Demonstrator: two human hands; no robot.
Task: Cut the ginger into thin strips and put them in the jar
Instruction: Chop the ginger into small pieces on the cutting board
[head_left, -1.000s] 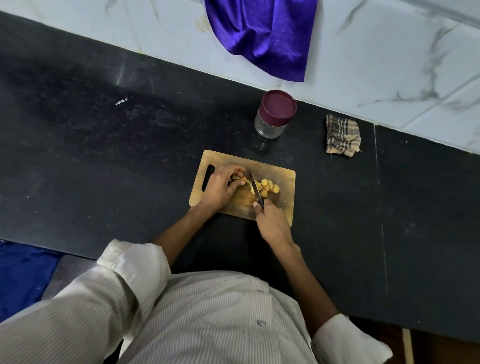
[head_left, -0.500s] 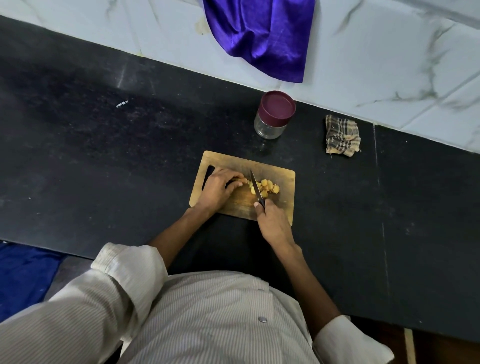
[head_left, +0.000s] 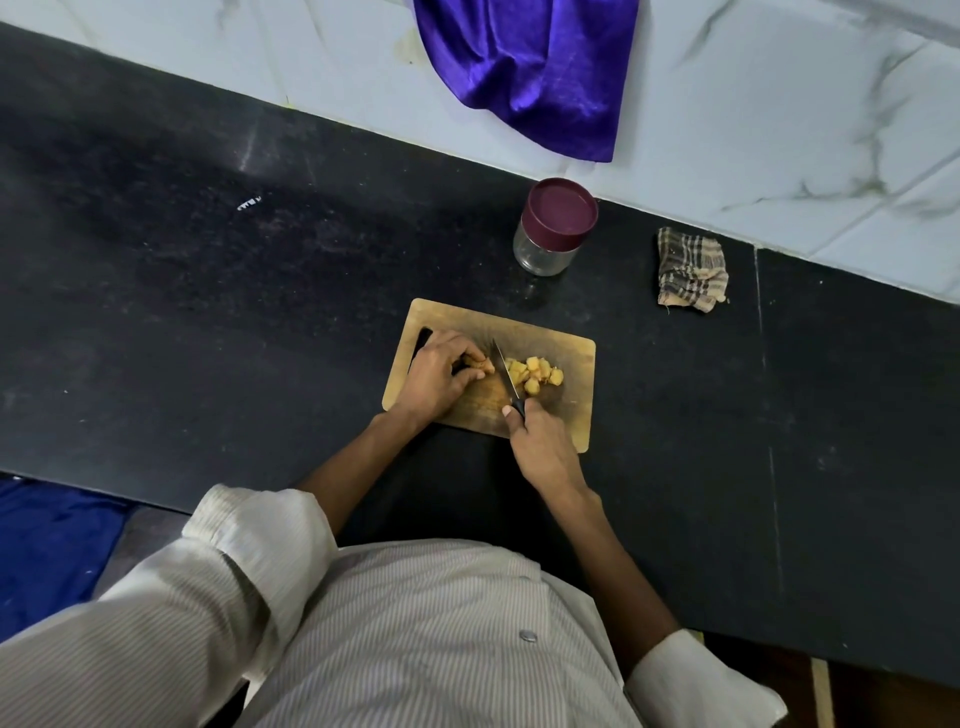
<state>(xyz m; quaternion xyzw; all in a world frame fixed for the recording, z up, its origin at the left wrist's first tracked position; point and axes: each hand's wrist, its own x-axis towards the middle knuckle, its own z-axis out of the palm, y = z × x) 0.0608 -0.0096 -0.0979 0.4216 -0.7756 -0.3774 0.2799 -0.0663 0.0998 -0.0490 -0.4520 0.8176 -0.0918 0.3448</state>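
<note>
The uncut tan ginger piece (head_left: 480, 364) is pinned on the rectangular wooden cutting board (head_left: 574, 415) by curled left hand (head_left: 436, 376) fingers. The black-handled knife (head_left: 506, 376), gripped in the right hand (head_left: 543, 447), should be drawn in thinner slices beside yellow chunks (head_left: 535, 374); the maroon-lidded glass jar (head_left: 553, 228) waits closed.

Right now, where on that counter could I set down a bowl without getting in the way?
The dark counter left of the cutting board lies bare. Another free patch sits right of the board, below the checked cloth. The board itself is crowded: both hands, knife, ginger pieces.
</note>
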